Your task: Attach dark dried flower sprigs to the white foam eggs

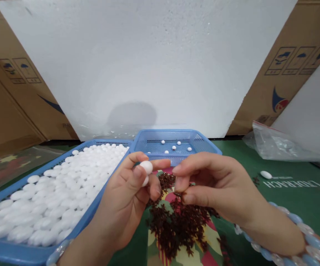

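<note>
My left hand is closed on a smooth white egg-shaped piece, pinched between thumb and fingers. A second white piece shows partly just below it in the same hand. To its right, my right hand has thumb and fingertips pinched together on a small dark brown sprig, mostly hidden by the fingers. Beneath both hands lies a loose pile of dark red-brown sprigs on a patterned sheet in green, cream and red. The hands are close together but apart.
At left, a blue basket is full of white egg-shaped pieces. Behind my hands, another blue basket holds several scattered ones. A lone white piece and a clear plastic bag lie right on the green surface. A white board and cardboard stand behind.
</note>
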### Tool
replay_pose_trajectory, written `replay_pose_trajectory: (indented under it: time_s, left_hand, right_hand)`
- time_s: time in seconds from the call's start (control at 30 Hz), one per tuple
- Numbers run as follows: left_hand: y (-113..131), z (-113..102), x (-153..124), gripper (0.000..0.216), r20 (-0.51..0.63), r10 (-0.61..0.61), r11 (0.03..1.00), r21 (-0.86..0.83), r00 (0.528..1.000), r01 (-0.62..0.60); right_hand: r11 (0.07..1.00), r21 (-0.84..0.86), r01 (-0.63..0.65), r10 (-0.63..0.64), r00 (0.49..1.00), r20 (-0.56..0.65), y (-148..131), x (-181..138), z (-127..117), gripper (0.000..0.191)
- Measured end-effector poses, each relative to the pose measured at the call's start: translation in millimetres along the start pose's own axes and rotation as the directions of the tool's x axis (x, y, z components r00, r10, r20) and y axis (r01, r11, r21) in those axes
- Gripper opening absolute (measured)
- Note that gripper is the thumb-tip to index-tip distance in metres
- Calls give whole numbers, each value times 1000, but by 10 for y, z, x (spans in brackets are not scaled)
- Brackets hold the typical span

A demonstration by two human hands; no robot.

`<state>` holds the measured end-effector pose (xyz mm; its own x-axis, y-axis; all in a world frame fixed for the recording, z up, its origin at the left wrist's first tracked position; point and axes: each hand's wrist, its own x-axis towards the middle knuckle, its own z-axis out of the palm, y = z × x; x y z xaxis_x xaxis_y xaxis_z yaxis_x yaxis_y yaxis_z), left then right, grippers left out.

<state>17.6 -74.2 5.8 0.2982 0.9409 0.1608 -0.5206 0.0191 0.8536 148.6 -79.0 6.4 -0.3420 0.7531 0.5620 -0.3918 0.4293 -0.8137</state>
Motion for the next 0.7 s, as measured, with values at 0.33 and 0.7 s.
replay_pose_trajectory:
  time_s: [0.33, 0.7]
  left_hand:
    - [-72, 41, -36, 9, 63, 2, 1000, 18, 998, -4]
    - [-77, 18, -74, 7, 113, -24, 1000, -3, 993, 24]
  right_hand:
    - [950, -292, 114, -142, 987, -78, 7, -17, 54, 23]
    - [913, -376, 159, -188, 981, -39, 0, -39, 60, 22]
